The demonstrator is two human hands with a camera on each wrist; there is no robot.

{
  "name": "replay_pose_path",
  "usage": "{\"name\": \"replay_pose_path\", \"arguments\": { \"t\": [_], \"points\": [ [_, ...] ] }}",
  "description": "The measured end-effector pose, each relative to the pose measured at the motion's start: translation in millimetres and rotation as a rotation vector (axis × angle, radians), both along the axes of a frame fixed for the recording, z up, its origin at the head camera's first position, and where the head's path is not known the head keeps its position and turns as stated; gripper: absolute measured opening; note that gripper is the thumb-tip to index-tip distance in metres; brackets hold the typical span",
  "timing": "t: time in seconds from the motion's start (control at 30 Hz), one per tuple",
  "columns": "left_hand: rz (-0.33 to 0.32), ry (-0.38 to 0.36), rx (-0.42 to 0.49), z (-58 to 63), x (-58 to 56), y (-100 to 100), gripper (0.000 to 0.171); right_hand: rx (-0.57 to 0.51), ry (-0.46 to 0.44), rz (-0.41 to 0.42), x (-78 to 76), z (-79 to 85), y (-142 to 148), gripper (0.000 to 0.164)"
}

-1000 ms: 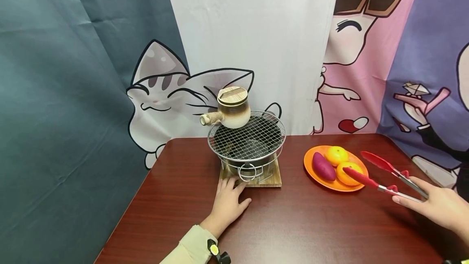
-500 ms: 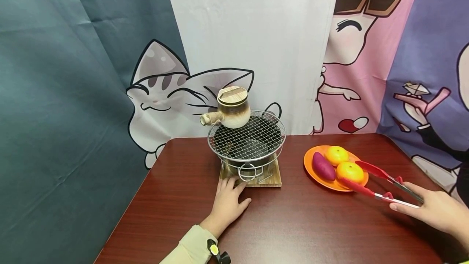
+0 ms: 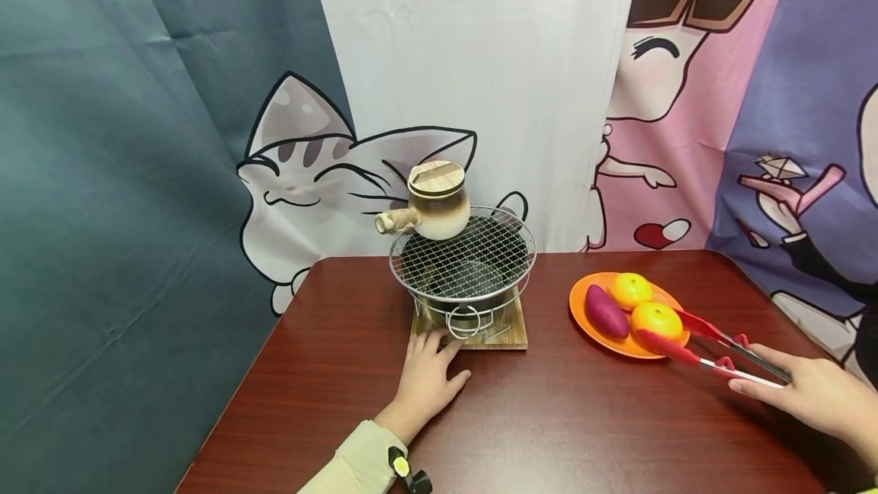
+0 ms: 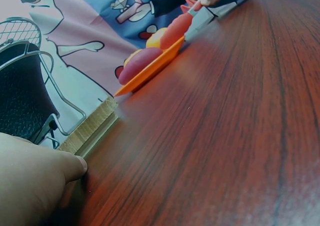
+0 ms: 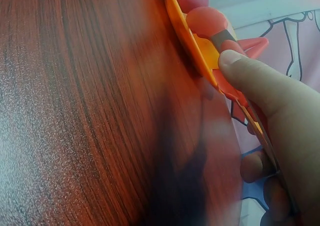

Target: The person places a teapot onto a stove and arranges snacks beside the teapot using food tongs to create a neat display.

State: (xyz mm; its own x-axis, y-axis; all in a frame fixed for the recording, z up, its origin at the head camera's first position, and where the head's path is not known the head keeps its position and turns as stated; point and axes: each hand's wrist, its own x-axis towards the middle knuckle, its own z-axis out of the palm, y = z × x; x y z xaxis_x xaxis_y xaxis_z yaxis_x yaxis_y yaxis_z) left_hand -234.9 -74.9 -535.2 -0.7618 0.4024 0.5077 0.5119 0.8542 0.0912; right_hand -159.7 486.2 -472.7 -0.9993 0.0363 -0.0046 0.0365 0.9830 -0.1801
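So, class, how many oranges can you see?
2, both on the plate: the back orange, and the front orange, which is nearer the tongs. No others show.

Pale cream-green left sleeve [image 3: 351, 465], black wrist strap [image 3: 394, 453], round yellow disc [image 3: 401, 467], dark rounded knob [image 3: 421, 483] beside it.

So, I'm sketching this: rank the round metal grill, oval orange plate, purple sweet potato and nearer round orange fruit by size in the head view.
Grill
Plate
Sweet potato and fruit: too alike to rank
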Motion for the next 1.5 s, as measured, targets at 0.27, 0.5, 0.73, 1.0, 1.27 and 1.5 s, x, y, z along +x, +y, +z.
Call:
{"name": "replay_pose_path", "arguments": {
  "t": [0.27, 0.5, 0.73, 1.0, 1.27, 1.5],
  "points": [
    [-0.007, 0.007, 0.007, -1.7, -1.2, 0, 0.053, 0.009, 0.020, 0.007, 0.6, 2.6, 0, 0.090],
    [-0.013, 0.009, 0.011, -1.3, -0.8, -1, 0.053, 0.031, 0.018, -0.007, -1.3, 11.8, 3, 0.090],
    [-0.019, 0.037, 0.006, -3.5, 0.1, -3, 0.053, 0.034, 0.006, -0.019, -7.3, 25.2, 1, 0.093],
    [-0.017, 0.040, 0.000, -3.0, -0.5, -3, 0.051, 0.061, 0.050, -0.001, -14.3, 43.4, -2, 0.093],
    [-0.011, 0.041, -0.014, -3.0, -2.0, -1, 0.054, 0.076, 0.060, -0.009, -19.2, 59.1, -12, 0.095],
    [-0.012, 0.047, -0.008, -3.3, -2.1, -2, 0.055, 0.092, 0.048, 0.032, -28.7, 71.5, -27, 0.096]
  ]
}}
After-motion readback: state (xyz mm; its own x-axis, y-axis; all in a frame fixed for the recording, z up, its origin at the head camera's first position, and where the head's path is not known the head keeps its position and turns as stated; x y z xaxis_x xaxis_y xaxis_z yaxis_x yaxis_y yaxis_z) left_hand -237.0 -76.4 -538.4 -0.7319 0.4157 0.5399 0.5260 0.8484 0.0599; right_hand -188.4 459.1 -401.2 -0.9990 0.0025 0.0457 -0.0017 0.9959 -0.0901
